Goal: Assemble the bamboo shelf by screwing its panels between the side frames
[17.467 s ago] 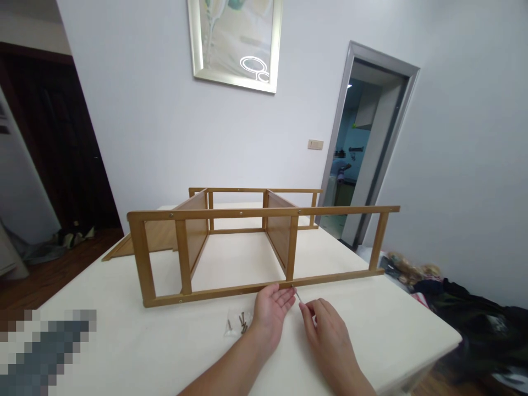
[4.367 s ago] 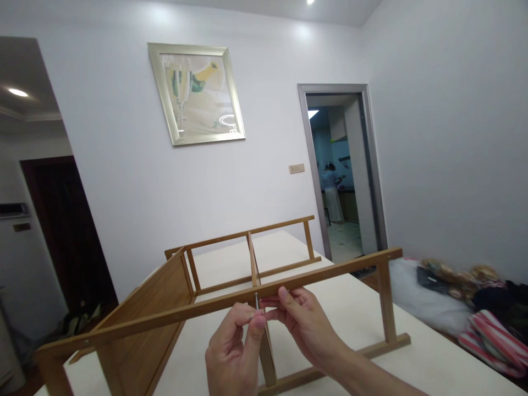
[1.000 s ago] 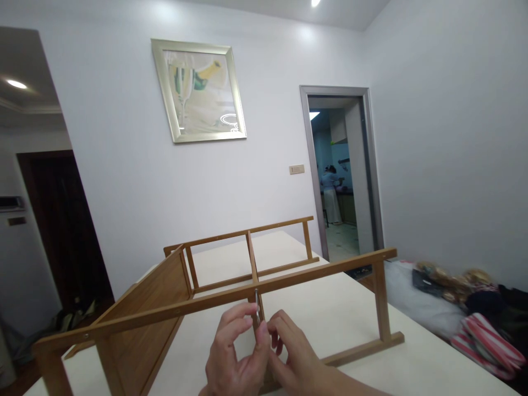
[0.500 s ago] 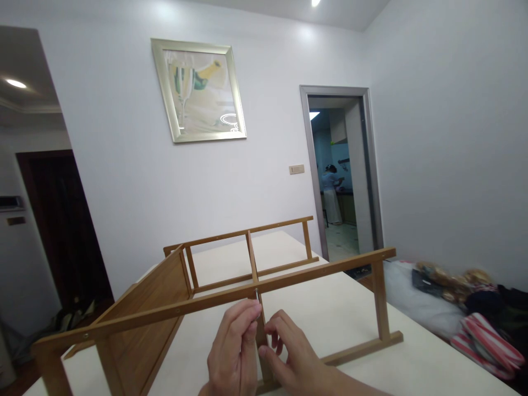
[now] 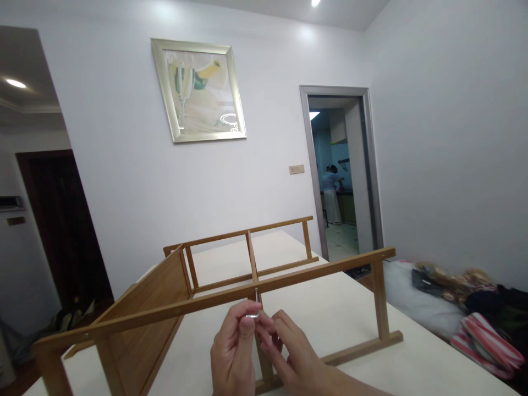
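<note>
A wooden frame (image 5: 324, 270) with rails and uprights rests on the white table (image 5: 313, 313), a slatted wooden panel (image 5: 152, 297) joining its sides at the left. My left hand (image 5: 236, 346) pinches a small L-shaped metal hex key (image 5: 252, 315) between thumb and fingers. The key's long arm points up to the underside of the near rail, where it meets the middle upright (image 5: 264, 360). My right hand (image 5: 295, 352) is closed beside it, its curled fingertips against the fingers of my left. What those fingertips hold, if anything, is hidden.
Beyond the table stands a white wall with a framed picture (image 5: 202, 91). A doorway (image 5: 305, 137) opens to a kitchen, where a person (image 5: 331, 192) stands at a counter. Clothes and a red-and-white striped cloth (image 5: 487, 344) are piled at the right.
My left hand has turned, so the key's short arm now shows at the thumb. My right fingers have come in from beside the upright to meet my left fingers.
</note>
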`<state>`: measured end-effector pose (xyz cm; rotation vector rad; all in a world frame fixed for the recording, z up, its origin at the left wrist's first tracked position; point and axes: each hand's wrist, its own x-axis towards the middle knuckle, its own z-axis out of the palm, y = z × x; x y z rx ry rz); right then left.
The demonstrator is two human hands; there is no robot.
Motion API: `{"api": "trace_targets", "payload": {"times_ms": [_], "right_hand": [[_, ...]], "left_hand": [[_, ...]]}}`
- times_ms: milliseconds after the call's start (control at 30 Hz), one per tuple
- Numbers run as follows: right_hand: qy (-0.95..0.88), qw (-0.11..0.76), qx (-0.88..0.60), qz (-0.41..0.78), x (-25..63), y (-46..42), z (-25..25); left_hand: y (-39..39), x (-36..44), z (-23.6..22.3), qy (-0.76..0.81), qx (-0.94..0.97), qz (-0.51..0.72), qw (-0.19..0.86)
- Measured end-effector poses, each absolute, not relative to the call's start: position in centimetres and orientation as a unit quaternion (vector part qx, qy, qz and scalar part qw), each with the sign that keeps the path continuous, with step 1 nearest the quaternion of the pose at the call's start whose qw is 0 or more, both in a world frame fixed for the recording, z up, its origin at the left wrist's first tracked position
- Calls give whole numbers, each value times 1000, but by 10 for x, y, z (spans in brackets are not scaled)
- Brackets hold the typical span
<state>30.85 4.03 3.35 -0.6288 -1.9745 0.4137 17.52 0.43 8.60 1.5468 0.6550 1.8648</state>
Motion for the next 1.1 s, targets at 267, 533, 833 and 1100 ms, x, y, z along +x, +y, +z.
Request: {"api": "trace_targets", "payload": {"times_ms": [267,533,833,1100], "right_hand": [[-806,507,-251,175,309,39,35],[-810,506,-248,163,309,40,34],[-809,494,-266,175,309,39,34],[-810,493,-266,173,309,39,34]], "left_hand": [[-1,177,95,195,471,697,505],[-6,170,101,245,390,683,566],[-15,181,118,226,285,677,640],[-14,183,120,258,333,667,615]]}}
